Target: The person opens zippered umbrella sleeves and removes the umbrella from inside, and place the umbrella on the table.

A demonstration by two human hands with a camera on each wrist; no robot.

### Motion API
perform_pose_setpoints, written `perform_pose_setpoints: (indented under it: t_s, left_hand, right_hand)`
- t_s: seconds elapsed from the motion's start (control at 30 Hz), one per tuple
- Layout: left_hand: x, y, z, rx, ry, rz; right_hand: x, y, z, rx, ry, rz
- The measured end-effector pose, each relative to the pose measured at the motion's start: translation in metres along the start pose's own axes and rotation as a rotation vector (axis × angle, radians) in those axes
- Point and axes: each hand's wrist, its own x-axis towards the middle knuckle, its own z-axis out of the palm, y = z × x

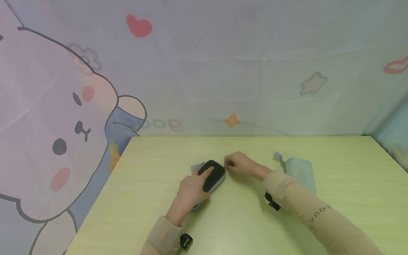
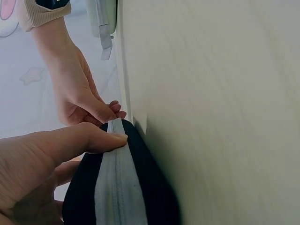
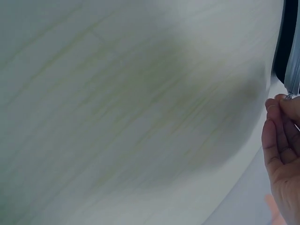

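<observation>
Black case (image 1: 214, 174) sits on the pale yellow table (image 1: 242, 226), left of its middle, long axis running near left to far right. Left hand (image 1: 191, 189) is clamped over it from the near left: index finger on top, thumb on the pale zip band (image 2: 117, 187) along the right side. Right hand (image 1: 240, 164) is at the far right end, fingertips together, pinching what looks like the zip pull (image 3: 288, 97); too small to be sure. From there the band heads back toward near left, under the left thumb. Right hand nearer the far end; hands apart. Green pouch (image 1: 299, 171) lies farther right, partly hidden by the right sleeve (image 1: 306, 202).
</observation>
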Motion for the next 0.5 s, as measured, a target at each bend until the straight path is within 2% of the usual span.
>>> perform_pose_setpoints:
  t_s: [0.3,0.5]
  left_hand:
    - [-0.0018,0.0001,0.0005,-0.012,0.015,-0.02]
    - [-0.0004,0.0021,0.002,-0.003,0.03,-0.011]
  right_hand:
    - [-0.0027,-0.0018,0.0048,0.022,0.025,0.019]
    - [-0.0063,-0.0018,0.0044,0.021,0.04,0.033]
